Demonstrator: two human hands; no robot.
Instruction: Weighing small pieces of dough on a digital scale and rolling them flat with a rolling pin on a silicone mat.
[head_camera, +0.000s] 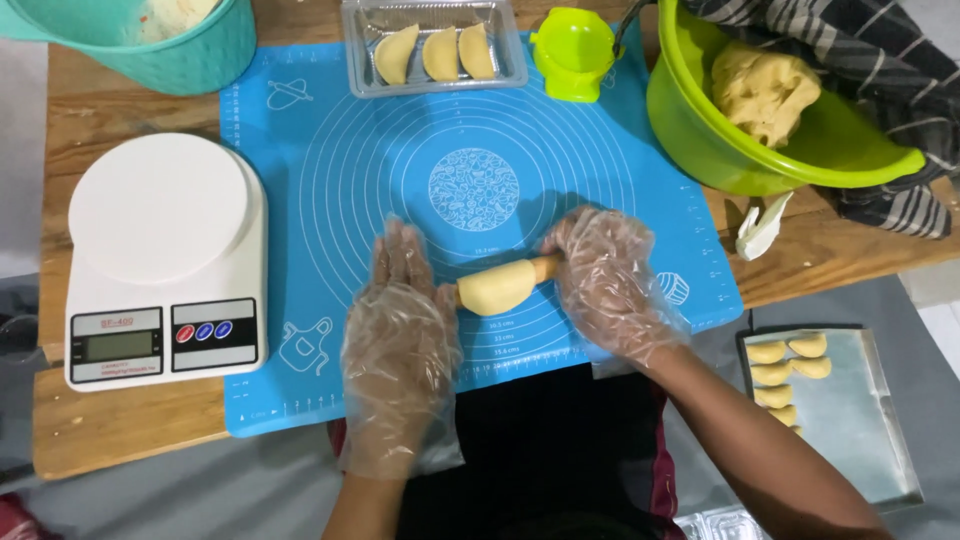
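Both flat, spread hands, left hand (400, 300) and right hand (600, 280), roll a dough piece (495, 287) under a rolling pin (545, 267); three shaped pastries (435, 53) fill the tray (510, 75), with dough (762, 92) left in the green bowl (700, 140).

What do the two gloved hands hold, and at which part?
A wooden rolling pin, one end under each palm: left hand, right hand. Dough is wrapped around its middle.

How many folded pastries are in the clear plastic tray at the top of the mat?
3, side by side in the clear tray: left pastry, middle pastry, right pastry. None looks hidden.
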